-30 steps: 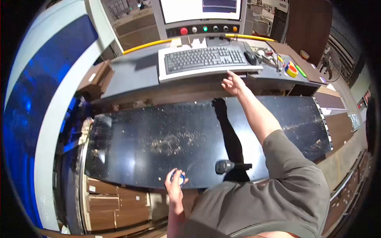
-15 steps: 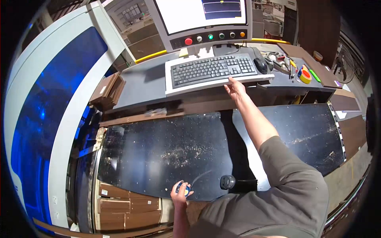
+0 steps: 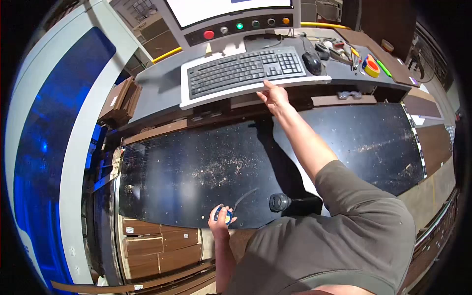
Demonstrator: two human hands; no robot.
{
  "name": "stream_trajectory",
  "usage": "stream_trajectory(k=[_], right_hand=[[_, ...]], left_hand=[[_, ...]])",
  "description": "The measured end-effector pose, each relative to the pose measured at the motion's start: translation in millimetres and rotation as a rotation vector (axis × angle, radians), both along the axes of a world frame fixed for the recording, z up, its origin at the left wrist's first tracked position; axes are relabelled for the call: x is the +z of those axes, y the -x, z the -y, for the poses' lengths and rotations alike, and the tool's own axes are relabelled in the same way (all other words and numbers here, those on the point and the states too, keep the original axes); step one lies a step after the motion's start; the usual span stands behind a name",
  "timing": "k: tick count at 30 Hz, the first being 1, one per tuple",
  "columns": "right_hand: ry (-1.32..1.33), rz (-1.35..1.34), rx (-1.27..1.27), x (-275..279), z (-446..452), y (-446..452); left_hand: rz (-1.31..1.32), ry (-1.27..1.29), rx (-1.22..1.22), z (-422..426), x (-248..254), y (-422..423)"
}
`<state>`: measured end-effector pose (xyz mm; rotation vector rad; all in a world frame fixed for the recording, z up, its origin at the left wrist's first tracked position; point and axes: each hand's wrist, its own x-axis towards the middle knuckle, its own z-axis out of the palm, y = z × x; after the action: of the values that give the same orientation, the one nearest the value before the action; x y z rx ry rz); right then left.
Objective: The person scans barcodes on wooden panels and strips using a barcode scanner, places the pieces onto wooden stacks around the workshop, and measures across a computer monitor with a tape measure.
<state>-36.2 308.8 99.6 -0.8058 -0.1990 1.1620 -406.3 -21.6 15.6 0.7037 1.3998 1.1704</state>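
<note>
My left hand (image 3: 221,218) is closed around a small round blue tape measure (image 3: 222,215) at the near edge of the black table (image 3: 162,172). A thin dark strap (image 3: 244,197) trails from it over the tabletop. My right arm reaches forward, and my right hand (image 3: 275,96) grips the front edge of the white keyboard tray (image 3: 211,100), thumb on top and the other fingers partly hidden. On the tray lie a black keyboard (image 3: 246,71) and, at its right end, a black mouse (image 3: 311,63).
Above the desk stands a monitor with a button panel (image 3: 246,25). Tools, a yellow tape roll (image 3: 372,69) and a green marker (image 3: 384,68) lie at right. Clear glasses (image 3: 349,95) rest on a brown strip below. Brown boards (image 3: 120,101) are stacked left; a black cylindrical object (image 3: 280,202) is near my body.
The view has tilted down slightly. Both hands keep their holds. The brown strip with glasses, blurred under the desk's left side before, now shows under its right side.
</note>
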Motion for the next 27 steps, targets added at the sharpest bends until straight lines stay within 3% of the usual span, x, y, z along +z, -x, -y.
stream_trajectory(k=[13, 15, 17, 18, 19, 23, 27], right_hand=[[0.080, 0.052, 0.024, 9, 83, 71], [0.040, 0.049, 0.086, 6, 92, 73], [-0.088, -0.074, 0.437, -26, 95, 53], [-0.042, 0.080, 0.574, 4, 120, 58], [0.009, 0.237, 0.704, 51, 155, 63], [-0.290, 0.626, 0.769, 111, 181, 60], [-0.408, 0.662, 0.741, 149, 165, 48]], left_hand=[[0.016, -0.055, -0.101, -14, 18, 2], [-0.035, -0.145, -0.182, -36, 52, -3], [-0.191, -0.204, -0.268, -67, 92, -14], [-0.281, -0.328, -0.330, -85, 108, -17], [-0.598, -0.618, -0.351, -102, 134, -27], [-0.761, -0.942, -0.543, -153, 224, -80], [-0.886, -1.158, -0.602, -190, 284, -115]])
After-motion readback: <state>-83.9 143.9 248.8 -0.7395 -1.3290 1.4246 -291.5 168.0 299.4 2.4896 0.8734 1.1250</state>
